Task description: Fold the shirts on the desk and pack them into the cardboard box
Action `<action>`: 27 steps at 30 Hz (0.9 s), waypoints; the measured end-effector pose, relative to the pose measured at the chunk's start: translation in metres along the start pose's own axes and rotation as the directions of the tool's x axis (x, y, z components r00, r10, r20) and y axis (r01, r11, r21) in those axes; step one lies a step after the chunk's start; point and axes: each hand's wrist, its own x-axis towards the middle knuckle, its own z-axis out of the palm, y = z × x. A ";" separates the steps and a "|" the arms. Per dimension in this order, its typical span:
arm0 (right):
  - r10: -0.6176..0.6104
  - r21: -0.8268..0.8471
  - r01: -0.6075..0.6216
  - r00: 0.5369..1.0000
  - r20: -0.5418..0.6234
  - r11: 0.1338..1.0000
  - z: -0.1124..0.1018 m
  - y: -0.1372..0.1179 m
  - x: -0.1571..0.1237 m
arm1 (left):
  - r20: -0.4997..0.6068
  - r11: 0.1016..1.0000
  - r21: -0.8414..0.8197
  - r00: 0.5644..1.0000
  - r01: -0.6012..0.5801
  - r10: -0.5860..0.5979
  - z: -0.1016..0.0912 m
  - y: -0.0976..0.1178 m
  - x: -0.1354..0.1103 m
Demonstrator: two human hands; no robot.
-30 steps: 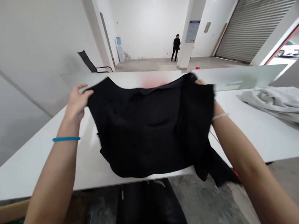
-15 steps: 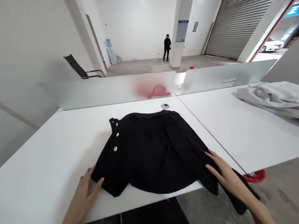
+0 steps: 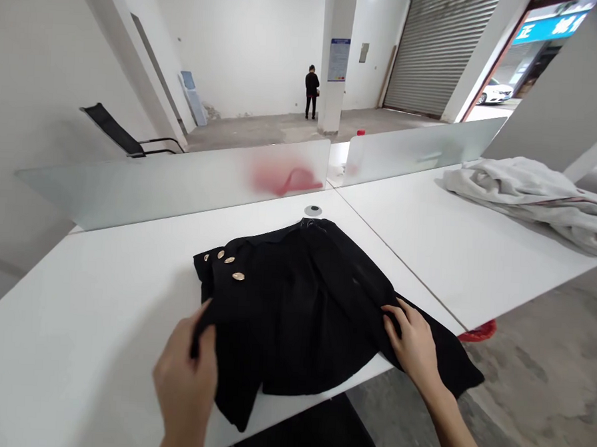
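Observation:
A black garment (image 3: pixel 299 303) with gold buttons (image 3: pixel 237 276) lies spread on the white table (image 3: pixel 82 332), its right sleeve hanging over the front edge. My left hand (image 3: pixel 186 378) is closed on the garment's lower left edge and lifts it slightly off the table. My right hand (image 3: pixel 412 343) rests on the garment's right side, with its fingers curled into the black fabric near the table edge.
A frosted divider panel (image 3: pixel 170 183) runs along the table's far edge. A grey-white cloth heap (image 3: pixel 525 189) lies on the neighbouring table to the right. A black chair (image 3: pixel 118 131) stands at back left. A person (image 3: pixel 311 91) stands far off by a pillar.
The garment was held up in the air, then laid flat on the table. My left hand now grips and lifts its left edge; my right hand has moved inward on the fabric.

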 end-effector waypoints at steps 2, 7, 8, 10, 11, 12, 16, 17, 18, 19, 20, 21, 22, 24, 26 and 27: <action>0.001 -0.021 -0.001 1.000 -0.001 1.000 -0.001 -0.001 0.000 | 0.034 0.950 -0.010 0.949 -0.314 0.314 0.008 0.014 -0.018; 0.026 -0.025 -0.026 1.000 0.013 0.999 -0.001 0.000 0.000 | 0.205 0.757 -0.109 0.731 -0.644 0.651 0.038 0.020 -0.078; 0.030 -0.023 -0.030 0.999 0.011 0.999 -0.001 0.000 0.000 | 0.234 0.740 -0.139 0.704 -0.659 0.671 0.041 0.020 -0.088; 0.024 -0.002 -0.024 1.000 -0.008 1.000 -0.004 -0.004 0.000 | 0.272 0.700 -0.205 0.647 -0.684 0.712 0.040 0.017 -0.100; 0.012 0.024 -0.011 1.000 -0.028 1.000 -0.007 -0.010 -0.001 | 0.277 0.685 -0.235 0.628 -0.689 0.727 0.037 0.014 -0.102; -0.002 0.065 0.006 0.999 -0.054 0.998 -0.011 -0.018 -0.002 | 0.273 0.684 -0.251 0.628 -0.685 0.729 0.032 0.010 -0.102; -0.112 0.303 0.117 0.993 -0.033 0.946 -0.024 -0.072 -0.011 | 0.223 0.833 -0.100 0.803 -0.545 0.552 0.014 -0.024 -0.087; -0.162 0.351 0.145 0.987 0.019 0.925 -0.025 -0.087 -0.013 | 0.217 0.876 -0.033 0.853 -0.480 0.476 0.012 -0.034 -0.083; -0.219 0.380 0.174 0.973 0.077 0.908 -0.024 -0.101 -0.014 | 0.223 0.909 0.030 0.889 -0.415 0.399 0.012 -0.045 -0.081; -0.273 0.388 0.205 0.953 0.129 0.899 -0.022 -0.114 -0.014 | 0.241 0.929 0.085 0.912 -0.360 0.331 0.013 -0.055 -0.080; -0.318 0.374 0.237 0.933 0.170 0.896 -0.019 -0.124 -0.013 | 0.270 0.939 0.134 0.923 -0.318 0.274 0.015 -0.065 -0.080; -0.351 0.343 0.268 0.913 0.209 0.900 -0.016 -0.133 -0.011 | 0.304 0.940 0.176 0.924 -0.292 0.230 0.018 -0.072 -0.081; -0.373 0.299 0.297 0.896 0.242 0.907 -0.012 -0.139 -0.009 | 0.336 0.937 0.211 0.921 -0.278 0.198 0.021 -0.078 -0.084; -0.395 0.219 0.339 0.865 0.310 0.915 -0.007 -0.149 -0.003 | 0.380 0.926 0.260 0.910 -0.276 0.164 0.026 -0.085 -0.090; -0.427 0.230 0.363 0.826 0.369 0.903 -0.005 -0.154 0.004 | 0.408 0.917 0.287 0.901 -0.278 0.145 0.029 -0.088 -0.094; -0.447 0.280 0.360 0.809 0.382 0.890 -0.007 -0.155 0.007 | 0.418 0.915 0.293 0.898 -0.279 0.140 0.029 -0.090 -0.095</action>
